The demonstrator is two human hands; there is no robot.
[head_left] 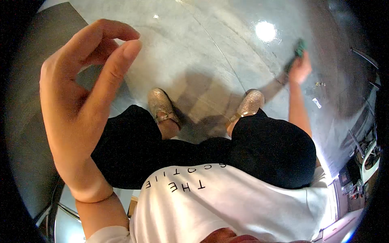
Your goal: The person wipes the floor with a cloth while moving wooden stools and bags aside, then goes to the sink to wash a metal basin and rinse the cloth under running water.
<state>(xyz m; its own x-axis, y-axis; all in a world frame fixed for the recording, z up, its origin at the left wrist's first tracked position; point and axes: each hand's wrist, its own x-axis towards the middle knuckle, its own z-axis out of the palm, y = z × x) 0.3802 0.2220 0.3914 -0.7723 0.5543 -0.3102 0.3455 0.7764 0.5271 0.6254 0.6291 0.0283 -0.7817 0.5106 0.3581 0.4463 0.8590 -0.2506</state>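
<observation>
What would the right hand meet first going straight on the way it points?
Likely just the floor, beyond the blurred green item in the right hand; no other thing shows in that line, though depth is unclear.

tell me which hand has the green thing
The right hand, the smaller one in view: it grips the green item. The left hand, looming large and loosely curled, shows nothing in its grasp.

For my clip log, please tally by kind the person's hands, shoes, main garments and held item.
Hands: 2 (left hand, right hand)
Gold shoes: 2
White shirt: 1
Black trousers: 1
Green item, blurred, in the right hand: 1
Total: 7
</observation>
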